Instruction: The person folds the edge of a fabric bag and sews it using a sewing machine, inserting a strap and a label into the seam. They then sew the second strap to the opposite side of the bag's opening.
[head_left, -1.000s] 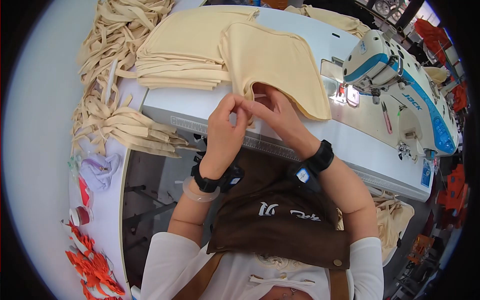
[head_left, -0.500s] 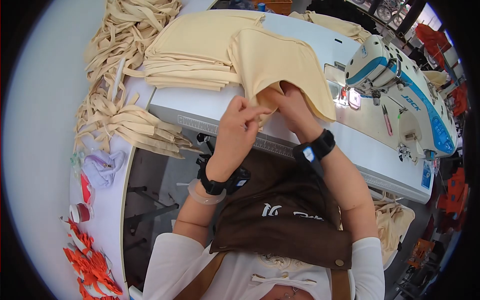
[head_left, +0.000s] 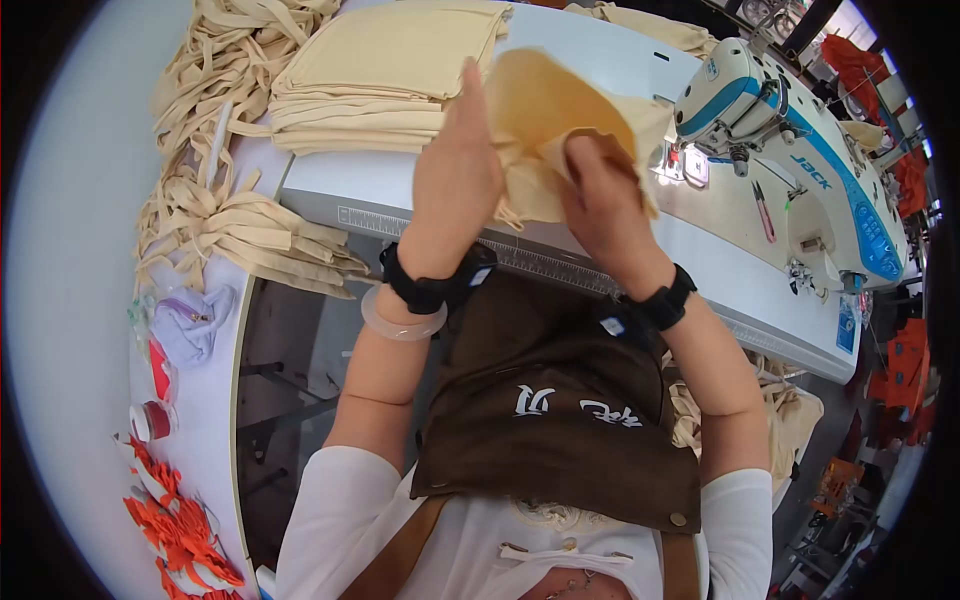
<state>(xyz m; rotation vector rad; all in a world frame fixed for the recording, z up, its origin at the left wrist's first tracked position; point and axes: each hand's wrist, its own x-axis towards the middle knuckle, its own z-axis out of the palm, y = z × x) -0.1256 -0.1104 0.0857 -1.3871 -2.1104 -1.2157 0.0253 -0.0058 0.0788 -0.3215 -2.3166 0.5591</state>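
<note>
A cream fabric piece (head_left: pixel 545 110) is lifted off the white sewing table (head_left: pixel 400 190) and held up in front of me. My left hand (head_left: pixel 455 175) grips its left side, back of the hand toward the camera. My right hand (head_left: pixel 600 195) pinches its right part, with the cloth bunched between the two hands. A stack of folded cream fabric pieces (head_left: pixel 385 75) lies on the table behind my left hand. The white and blue sewing machine (head_left: pixel 790 150) stands to the right of my hands.
Piles of cream fabric strips (head_left: pixel 225 130) lie along the table's left side. A lilac cloth (head_left: pixel 190 325), a red-lidded pot (head_left: pixel 150 420) and orange scraps (head_left: pixel 180 525) sit on the white side surface at left. More cream cloth (head_left: pixel 785 420) hangs at lower right.
Both hands have raised the cream piece off the table and toward me. It lay flat against the stack a second ago; now it is bunched and held in the air.
</note>
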